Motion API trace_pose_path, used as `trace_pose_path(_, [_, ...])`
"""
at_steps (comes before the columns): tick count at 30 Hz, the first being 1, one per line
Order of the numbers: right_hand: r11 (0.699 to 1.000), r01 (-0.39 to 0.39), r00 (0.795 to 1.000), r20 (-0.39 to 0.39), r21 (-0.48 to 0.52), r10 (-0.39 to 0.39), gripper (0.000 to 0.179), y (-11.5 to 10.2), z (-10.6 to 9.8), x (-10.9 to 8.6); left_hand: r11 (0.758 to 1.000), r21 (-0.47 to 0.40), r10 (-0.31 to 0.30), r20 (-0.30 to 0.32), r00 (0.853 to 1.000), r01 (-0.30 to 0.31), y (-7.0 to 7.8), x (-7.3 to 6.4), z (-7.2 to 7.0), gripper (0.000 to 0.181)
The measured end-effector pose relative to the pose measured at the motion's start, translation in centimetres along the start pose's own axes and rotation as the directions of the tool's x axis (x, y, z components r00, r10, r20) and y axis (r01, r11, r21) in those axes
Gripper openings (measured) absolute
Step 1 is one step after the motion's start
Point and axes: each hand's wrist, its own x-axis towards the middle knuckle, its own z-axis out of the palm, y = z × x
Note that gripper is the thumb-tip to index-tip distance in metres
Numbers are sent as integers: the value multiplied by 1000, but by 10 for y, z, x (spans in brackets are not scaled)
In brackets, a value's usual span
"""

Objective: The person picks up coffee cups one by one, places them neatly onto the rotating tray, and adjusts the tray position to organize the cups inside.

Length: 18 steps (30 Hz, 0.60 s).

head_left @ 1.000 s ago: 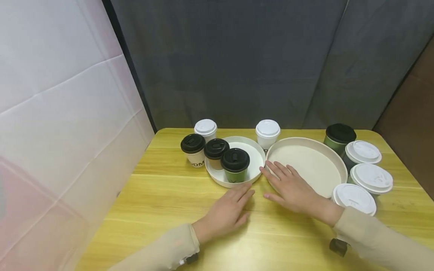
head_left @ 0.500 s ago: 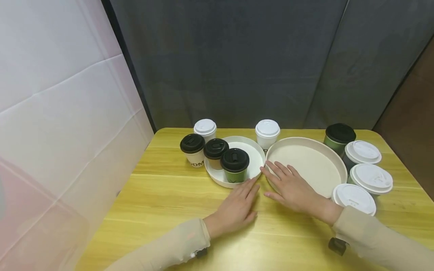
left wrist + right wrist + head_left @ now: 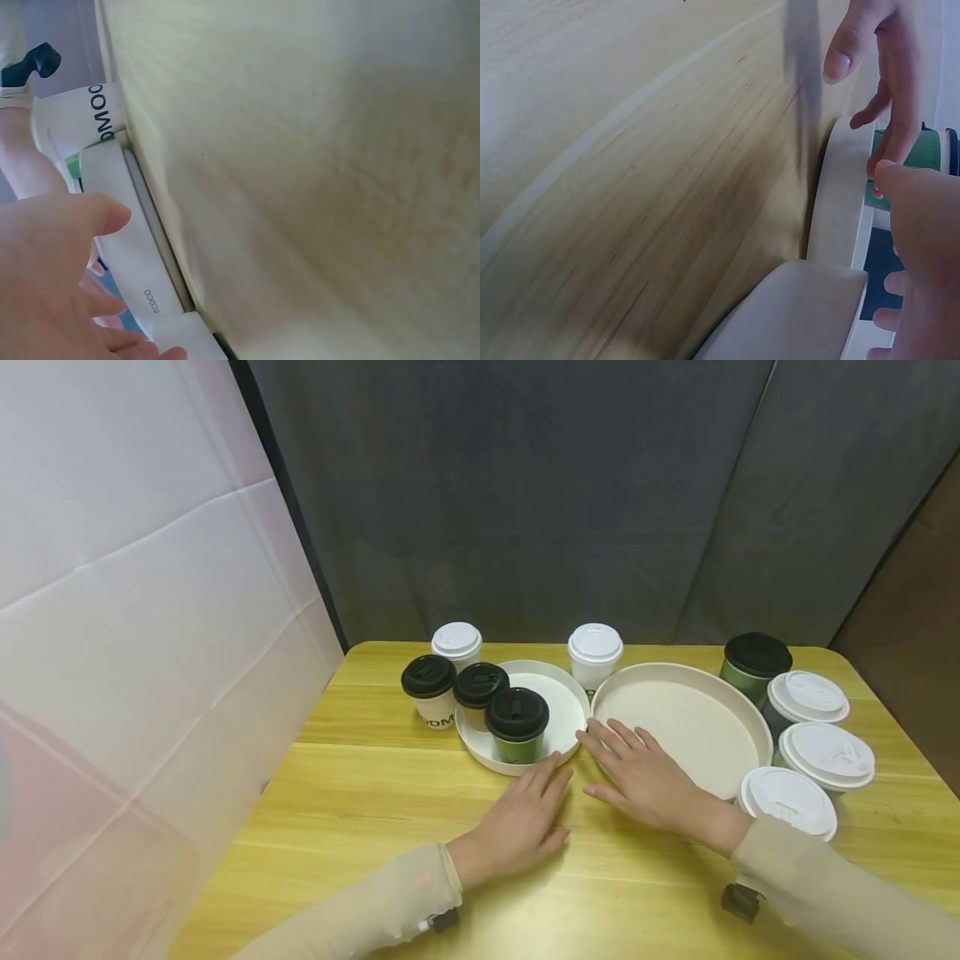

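My left hand has its fingers stretched out at the front rim of a small white round tray. On that tray stand a green paper cup with a black lid and a second black-lidded cup, partly hidden behind it. My right hand reaches over the near left rim of a larger cream round tray, fingers spread and holding nothing. The two trays sit side by side, rims close together. In the right wrist view, the left hand's fingers reach over the white tray's wall.
Left of the white tray stand a black-lidded lettered cup and a white-lidded cup. Another white cup is behind the trays. Along the right side are a black-lidded green cup and several white-lidded cups. A dark panel backs the table.
My left hand has moved right and forward to the white tray's rim, then stayed there. The green cup has shifted slightly left on its tray. My right hand has hardly moved.
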Motion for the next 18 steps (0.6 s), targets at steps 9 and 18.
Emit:
trace_pose_path(9, [1000,-7,1000,17,9,7,71,-3,3,5,1000,-3,-7,33,999,7,-5,-5,-5,78])
trace_pose_path(18, [1000,-9,999,34,6,9,70,-5,8,9,1000,-26,-14,54,998,15,-13,-15,-11,76])
